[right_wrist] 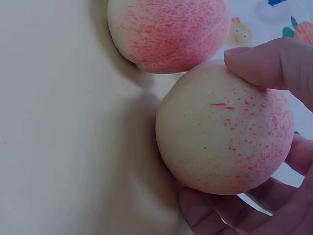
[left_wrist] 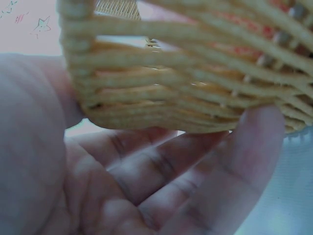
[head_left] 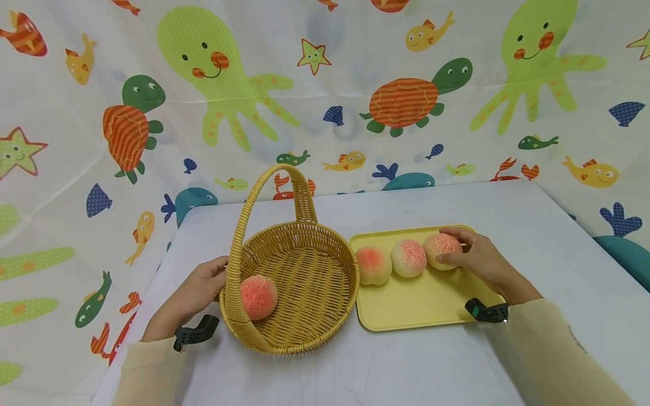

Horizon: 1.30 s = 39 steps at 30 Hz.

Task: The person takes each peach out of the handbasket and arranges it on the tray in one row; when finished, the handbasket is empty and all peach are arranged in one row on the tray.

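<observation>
My right hand point(head_left: 479, 258) grips the rightmost peach point(head_left: 440, 252), thumb on one side and fingers curled round the other. In the right wrist view this peach point(right_wrist: 225, 132) is pale with pink specks and sits against another peach point(right_wrist: 168, 32). Beside it on the yellow tray point(head_left: 401, 313) are a speckled peach point(head_left: 409, 258) and a more orange one point(head_left: 373, 265). My left hand point(head_left: 200, 286) holds the wicker basket point(head_left: 310, 293) at its left side. Seen from the left wrist, the fingers point(left_wrist: 249, 161) curl beneath the woven wall. One pink peach point(head_left: 259, 297) lies inside the basket, near the handle's base.
The basket's tall arched handle point(head_left: 244, 217) rises above its rim. A white-covered table point(head_left: 406, 366) carries basket and tray, the tray just right of the basket. Behind stands a white curtain point(head_left: 335, 152) printed with sea animals.
</observation>
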### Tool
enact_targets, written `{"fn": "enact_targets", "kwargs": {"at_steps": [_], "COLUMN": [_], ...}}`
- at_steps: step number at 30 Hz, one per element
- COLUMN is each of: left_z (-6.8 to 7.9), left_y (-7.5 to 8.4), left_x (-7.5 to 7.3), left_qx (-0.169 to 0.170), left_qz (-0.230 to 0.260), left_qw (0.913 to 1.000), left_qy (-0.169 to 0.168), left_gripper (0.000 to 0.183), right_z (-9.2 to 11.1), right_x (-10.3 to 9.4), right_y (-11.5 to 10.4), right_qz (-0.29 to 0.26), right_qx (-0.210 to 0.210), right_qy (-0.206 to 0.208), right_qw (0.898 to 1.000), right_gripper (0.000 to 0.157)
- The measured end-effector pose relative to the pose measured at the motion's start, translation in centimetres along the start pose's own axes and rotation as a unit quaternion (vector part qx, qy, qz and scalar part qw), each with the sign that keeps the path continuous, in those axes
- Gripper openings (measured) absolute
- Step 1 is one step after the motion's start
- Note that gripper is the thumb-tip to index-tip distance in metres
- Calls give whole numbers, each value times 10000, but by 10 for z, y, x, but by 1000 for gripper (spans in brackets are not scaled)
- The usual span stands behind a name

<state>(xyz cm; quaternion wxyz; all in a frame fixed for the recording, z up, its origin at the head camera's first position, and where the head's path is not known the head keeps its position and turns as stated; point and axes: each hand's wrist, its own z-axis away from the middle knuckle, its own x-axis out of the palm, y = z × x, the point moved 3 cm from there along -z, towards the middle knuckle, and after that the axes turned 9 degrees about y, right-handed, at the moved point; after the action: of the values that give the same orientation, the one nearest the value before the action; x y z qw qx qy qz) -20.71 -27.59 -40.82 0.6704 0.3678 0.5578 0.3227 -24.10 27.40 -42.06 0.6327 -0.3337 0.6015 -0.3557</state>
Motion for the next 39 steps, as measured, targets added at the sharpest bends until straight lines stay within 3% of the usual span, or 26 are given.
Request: {"fn": "enact_targets", "kwargs": {"at_steps": [7, 39], "left_z": [0, -1], "left_y": [1, -1], "left_x": [0, 0], "left_qx": [11, -7], "left_qz": [-13, 40], "left_qw": [10000, 10000], "left_qy": [-5, 33], "left_gripper": [45, 43], "right_z": [0, 2], "right_x": [0, 2], "right_y": [0, -2], "right_qz": [85, 5], "right_qx": [-51, -60], "right_qy": [135, -171], "right_qw": [9999, 9998], "right_gripper": [76, 80]}}
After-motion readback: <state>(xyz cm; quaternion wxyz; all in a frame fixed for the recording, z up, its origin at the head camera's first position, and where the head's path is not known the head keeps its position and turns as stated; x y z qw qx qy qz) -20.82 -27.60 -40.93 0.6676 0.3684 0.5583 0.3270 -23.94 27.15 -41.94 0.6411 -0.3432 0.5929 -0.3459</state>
